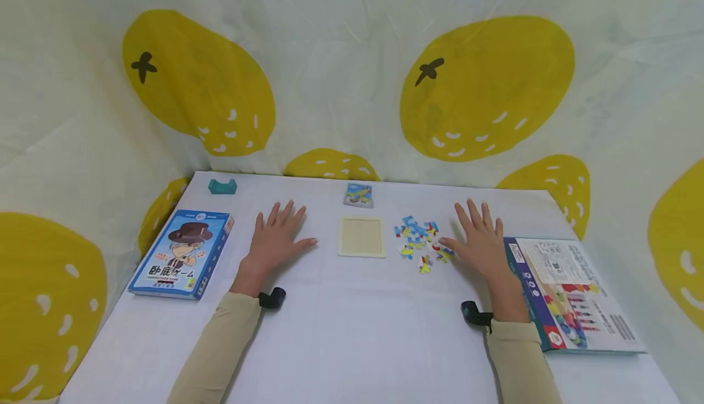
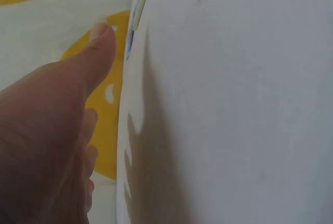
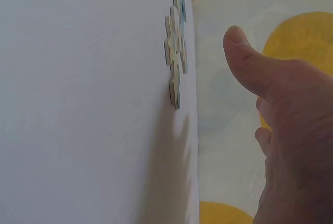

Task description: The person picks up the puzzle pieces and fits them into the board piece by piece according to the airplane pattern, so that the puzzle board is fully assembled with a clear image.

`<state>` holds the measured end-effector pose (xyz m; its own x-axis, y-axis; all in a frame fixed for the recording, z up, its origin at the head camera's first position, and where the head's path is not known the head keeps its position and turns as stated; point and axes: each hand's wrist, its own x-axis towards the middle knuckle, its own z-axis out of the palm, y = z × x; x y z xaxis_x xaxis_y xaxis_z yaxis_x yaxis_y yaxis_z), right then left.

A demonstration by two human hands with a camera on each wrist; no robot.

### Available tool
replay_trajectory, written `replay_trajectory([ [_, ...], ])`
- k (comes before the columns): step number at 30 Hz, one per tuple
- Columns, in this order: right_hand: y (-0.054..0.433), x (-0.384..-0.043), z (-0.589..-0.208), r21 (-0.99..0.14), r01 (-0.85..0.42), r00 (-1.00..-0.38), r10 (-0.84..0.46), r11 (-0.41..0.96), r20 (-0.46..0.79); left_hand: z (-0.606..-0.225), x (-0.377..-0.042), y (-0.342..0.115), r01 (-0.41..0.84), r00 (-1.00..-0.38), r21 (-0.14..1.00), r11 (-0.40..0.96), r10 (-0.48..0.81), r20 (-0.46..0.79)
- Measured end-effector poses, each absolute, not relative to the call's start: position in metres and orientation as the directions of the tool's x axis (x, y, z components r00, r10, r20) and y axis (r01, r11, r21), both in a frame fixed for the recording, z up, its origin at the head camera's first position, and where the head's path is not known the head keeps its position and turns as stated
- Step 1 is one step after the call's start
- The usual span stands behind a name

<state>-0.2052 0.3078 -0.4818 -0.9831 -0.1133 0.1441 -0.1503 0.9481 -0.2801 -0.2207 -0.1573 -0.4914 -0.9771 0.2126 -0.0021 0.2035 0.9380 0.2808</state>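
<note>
My left hand (image 1: 277, 240) is spread above the white table, fingers straight, holding nothing. To its right lies a cream puzzle frame (image 1: 362, 253) with a bare inner panel. My right hand (image 1: 480, 242), also spread and holding nothing, is just right of a loose heap of jigsaw pieces (image 1: 416, 231) in blue, yellow, white and red; its thumb overlaps the heap's edge in the head view. The right wrist view shows the pieces (image 3: 174, 47) edge-on, apart from the thumb. Behind the frame sits a small picture card or box (image 1: 359, 195) showing a yellow airplane.
A blue game box (image 1: 181, 254) with a cartoon figure in a hat lies at the left. A teal notched block (image 1: 222, 187) stands at the back left. Under and beside my right forearm is a large flat box (image 1: 572, 294). Patterned cloth (image 1: 335, 86) hangs behind the table.
</note>
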Motion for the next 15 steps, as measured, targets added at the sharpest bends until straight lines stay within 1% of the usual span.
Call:
replay_trajectory([
  [8, 0.285, -0.218, -0.474, -0.317, -0.175, -0.984, -0.153, 0.932, 0.093, -0.491, -0.221, -0.141, 0.271, -0.959, 0.272, 0.924, 0.284, -0.011],
  [15, 0.260, -0.232, -0.473, -0.334, -0.196, -0.980, -0.193, 0.922, 0.041, -0.489, -0.219, -0.129, 0.316, -0.941, 0.293, 0.902, 0.338, -0.026],
])
